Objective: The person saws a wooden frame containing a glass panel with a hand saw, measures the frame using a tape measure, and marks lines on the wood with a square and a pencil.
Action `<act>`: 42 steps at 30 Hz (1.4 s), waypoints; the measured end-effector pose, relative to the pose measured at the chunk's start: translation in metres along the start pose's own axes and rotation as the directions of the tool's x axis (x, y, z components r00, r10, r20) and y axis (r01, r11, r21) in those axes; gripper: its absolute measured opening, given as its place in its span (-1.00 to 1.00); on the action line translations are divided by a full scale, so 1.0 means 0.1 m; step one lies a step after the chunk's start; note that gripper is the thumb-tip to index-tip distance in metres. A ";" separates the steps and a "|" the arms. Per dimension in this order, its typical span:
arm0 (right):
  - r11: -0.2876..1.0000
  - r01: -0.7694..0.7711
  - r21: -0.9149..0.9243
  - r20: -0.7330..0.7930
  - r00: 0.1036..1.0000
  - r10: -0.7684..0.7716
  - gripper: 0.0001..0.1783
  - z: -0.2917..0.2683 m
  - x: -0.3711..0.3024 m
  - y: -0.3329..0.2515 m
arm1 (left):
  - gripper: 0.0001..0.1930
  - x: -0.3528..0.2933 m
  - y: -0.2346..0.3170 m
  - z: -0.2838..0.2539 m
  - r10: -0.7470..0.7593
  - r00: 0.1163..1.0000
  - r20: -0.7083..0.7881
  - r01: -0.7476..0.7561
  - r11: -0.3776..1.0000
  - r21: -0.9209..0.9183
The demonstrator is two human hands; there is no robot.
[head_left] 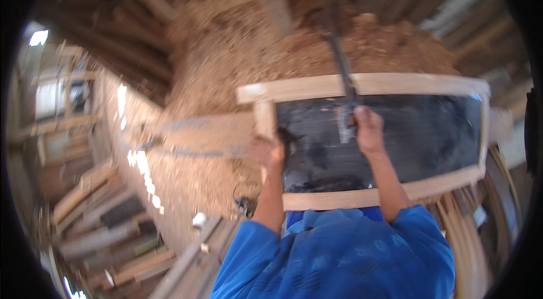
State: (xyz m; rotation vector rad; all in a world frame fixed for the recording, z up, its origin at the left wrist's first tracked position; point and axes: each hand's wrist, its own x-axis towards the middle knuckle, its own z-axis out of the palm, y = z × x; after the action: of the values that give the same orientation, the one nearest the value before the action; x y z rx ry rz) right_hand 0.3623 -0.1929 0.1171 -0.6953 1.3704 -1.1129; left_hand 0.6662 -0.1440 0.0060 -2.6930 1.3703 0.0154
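Note:
A pale wooden frame [421,82] around a black panel [418,135] lies in front of me, its near rail close to my body. My right hand [369,129] is closed around a long dark tool [343,67] above the panel. The tool reaches away over the far rail, and a grey part shows beside my fingers. Blur hides its exact kind. Over the left side piece of the frame is my left hand [268,151]. Its fingers are smeared by motion, and a dark patch beside it cannot be made out.
Wood shavings [226,44] cover the ground beyond and left of the frame. Stacked boards [107,231] lie at the lower left. Beams and planks stand along the far side. More wood strips [461,231] lie at the near right, and a plank [189,254] is beside my left arm.

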 end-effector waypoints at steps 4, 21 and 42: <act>0.978 0.146 0.150 -0.167 0.979 -0.120 -0.63 0.16 -0.31 -0.06 | -0.07 -0.01 -0.02 0.38 0.124 0.992 -0.023 -0.125 0.989 -0.077; 0.830 0.553 0.075 -0.934 0.330 -0.135 -0.66 -0.64 -3.11 0.89 | -0.18 1.00 0.10 -0.26 0.896 0.441 -0.061 -0.888 0.425 -0.174; 0.639 0.085 0.764 -0.645 0.086 0.759 -0.66 -2.68 -4.13 3.63 | -0.36 -0.99 1.73 -0.36 0.988 0.137 -0.078 -0.988 0.130 -0.082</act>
State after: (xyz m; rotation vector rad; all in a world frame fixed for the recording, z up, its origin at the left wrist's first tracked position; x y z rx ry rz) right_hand 0.2365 0.3715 -0.0826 1.2351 1.8204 -1.4971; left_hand 0.4667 -0.1695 0.0302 -1.1848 2.9228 0.2107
